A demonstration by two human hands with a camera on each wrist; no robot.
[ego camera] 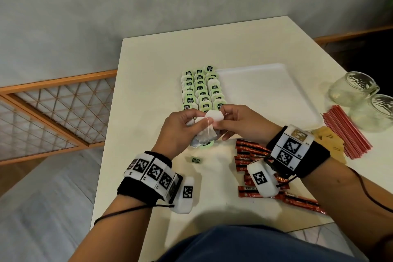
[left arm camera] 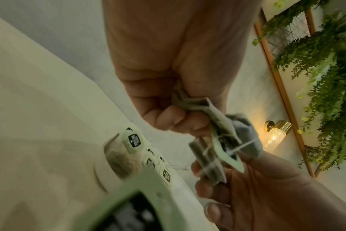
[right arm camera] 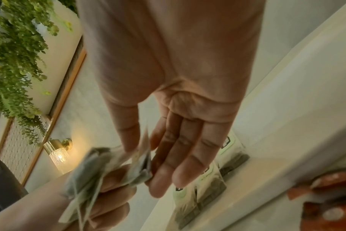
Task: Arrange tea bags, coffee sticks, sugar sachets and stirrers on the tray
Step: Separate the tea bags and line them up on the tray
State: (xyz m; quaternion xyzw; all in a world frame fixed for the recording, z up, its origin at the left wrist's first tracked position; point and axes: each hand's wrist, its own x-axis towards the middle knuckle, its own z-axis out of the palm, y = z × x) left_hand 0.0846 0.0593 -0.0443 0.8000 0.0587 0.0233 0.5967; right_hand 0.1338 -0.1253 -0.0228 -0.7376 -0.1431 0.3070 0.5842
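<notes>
Three rows of green-tagged tea bags lie along the left side of the white tray. In front of them my left hand grips a bunch of tea bags with strings dangling. My right hand pinches one white tea bag at the top of that bunch. The left wrist view shows the crumpled bunch in my curled fingers. In the right wrist view, thumb and fingers pinch the single bag. Red coffee sticks lie under my right wrist, with brown sugar sachets and red stirrers to the right.
Two glass jars lie on their sides at the table's right edge. A loose green tag sits on the white table near my left wrist. A wooden lattice railing stands left of the table.
</notes>
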